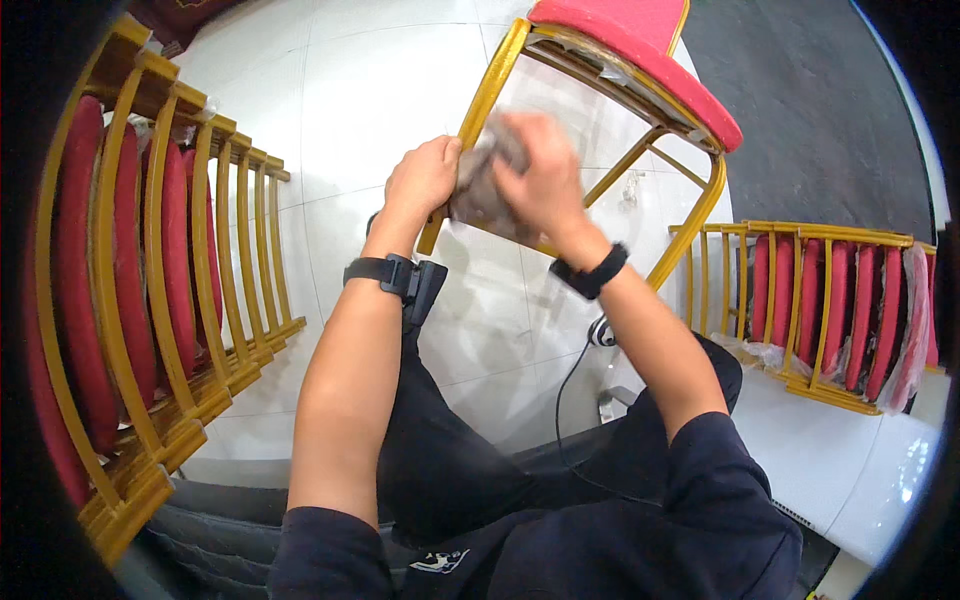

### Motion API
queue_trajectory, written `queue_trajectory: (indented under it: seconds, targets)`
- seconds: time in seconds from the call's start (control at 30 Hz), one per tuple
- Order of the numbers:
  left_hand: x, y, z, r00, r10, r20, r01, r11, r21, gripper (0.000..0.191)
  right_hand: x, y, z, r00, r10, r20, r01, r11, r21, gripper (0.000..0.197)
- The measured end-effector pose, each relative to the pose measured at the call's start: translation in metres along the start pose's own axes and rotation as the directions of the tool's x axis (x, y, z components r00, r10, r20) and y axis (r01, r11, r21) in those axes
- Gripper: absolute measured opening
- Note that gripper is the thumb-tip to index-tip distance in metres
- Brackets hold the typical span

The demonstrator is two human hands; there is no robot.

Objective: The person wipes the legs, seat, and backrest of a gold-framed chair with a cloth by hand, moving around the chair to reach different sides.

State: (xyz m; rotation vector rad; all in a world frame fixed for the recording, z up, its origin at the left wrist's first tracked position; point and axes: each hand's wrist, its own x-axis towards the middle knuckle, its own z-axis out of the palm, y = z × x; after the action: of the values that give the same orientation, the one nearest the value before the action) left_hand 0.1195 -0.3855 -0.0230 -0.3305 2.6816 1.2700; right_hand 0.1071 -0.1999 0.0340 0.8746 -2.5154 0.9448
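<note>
A gold metal-framed chair (486,86) with a red padded seat (637,64) stands tilted before me. My left hand (425,176) is closed around the lower part of its near-left leg. Against the same leg and the crossbar, my right hand (541,169) presses a crumpled grey-brown cloth (487,191); hand and cloth are motion-blurred. The fingertips of the right hand are partly lost in the blur. Torn clear plastic film (615,73) clings to the underside of the seat.
Stacked gold-framed chairs with red seats (174,247) stand at the left, and more stacked chairs (821,300) at the right. A black cable (561,397) runs by my right leg. A dark mat (810,112) lies on the white tiled floor (360,97). Plastic scraps (631,189) lie beyond the crossbar.
</note>
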Motion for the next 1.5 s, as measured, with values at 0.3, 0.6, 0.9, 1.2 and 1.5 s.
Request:
queue_trajectory:
  seconds: [0.3, 0.6, 0.9, 1.2, 1.5]
  targets:
    - [-0.008, 0.015, -0.022, 0.908, -0.230, 0.350, 0.395, 0.750, -0.531, 0.090, 0.088, 0.033, 0.007, 0.996, -0.075, -0.050, 0.051, 0.924, -0.379, 0.049]
    - [-0.008, 0.002, -0.027, 0.928, -0.214, 0.304, 0.355, 0.752, -0.555, 0.099, -0.011, -0.032, 0.050, 0.883, -0.277, 0.379, 0.404, 0.859, -0.314, 0.032]
    - [-0.016, 0.014, -0.028, 0.934, -0.236, 0.267, 0.350, 0.745, -0.568, 0.105, 0.109, 0.020, 0.001, 0.937, -0.338, 0.092, 0.323, 0.730, -0.603, 0.007]
    - [-0.008, 0.013, -0.026, 0.957, -0.218, 0.191, 0.289, 0.775, -0.562, 0.096, -0.050, -0.069, 0.073, 0.735, -0.317, 0.599, 0.652, 0.572, -0.498, 0.017]
    - [-0.015, 0.005, -0.039, 0.943, -0.215, 0.256, 0.327, 0.751, -0.573, 0.103, -0.002, -0.037, 0.035, 0.572, -0.464, 0.676, 0.787, 0.545, -0.291, 0.014]
